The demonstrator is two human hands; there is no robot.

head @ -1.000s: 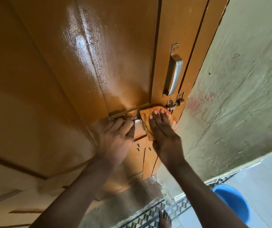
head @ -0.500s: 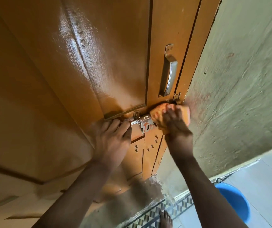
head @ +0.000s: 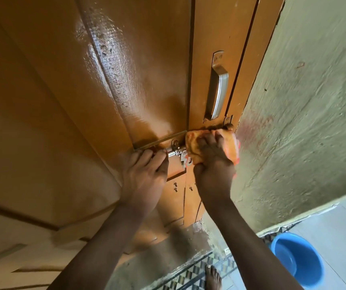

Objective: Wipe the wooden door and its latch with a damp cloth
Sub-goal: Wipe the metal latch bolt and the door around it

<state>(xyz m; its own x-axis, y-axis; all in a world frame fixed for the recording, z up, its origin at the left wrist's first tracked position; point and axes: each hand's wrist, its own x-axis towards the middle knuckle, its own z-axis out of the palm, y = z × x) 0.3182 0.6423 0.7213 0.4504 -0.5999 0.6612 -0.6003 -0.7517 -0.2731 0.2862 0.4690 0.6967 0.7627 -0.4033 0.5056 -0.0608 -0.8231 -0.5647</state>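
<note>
Orange cloth [head: 211, 146] was bunched over the metal latch [head: 178, 152] at the wooden door [head: 126, 80]'s right edge, clamped under the curled fingers of the right hand [head: 213, 170], wrist raised. The latch's left end was pinched by the left hand [head: 145, 174], its forearm angled upward. A blue basin [head: 297, 260] was seen on the floor.

cloth [head: 211, 146] on latch [head: 178, 152] | handle [head: 217, 91] above | bucket [head: 297, 260] right

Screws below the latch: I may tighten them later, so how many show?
3. Two screws sit stacked, one above the other, below the latch; a third lies right, beside the right hand. Hands may hide more.
</note>
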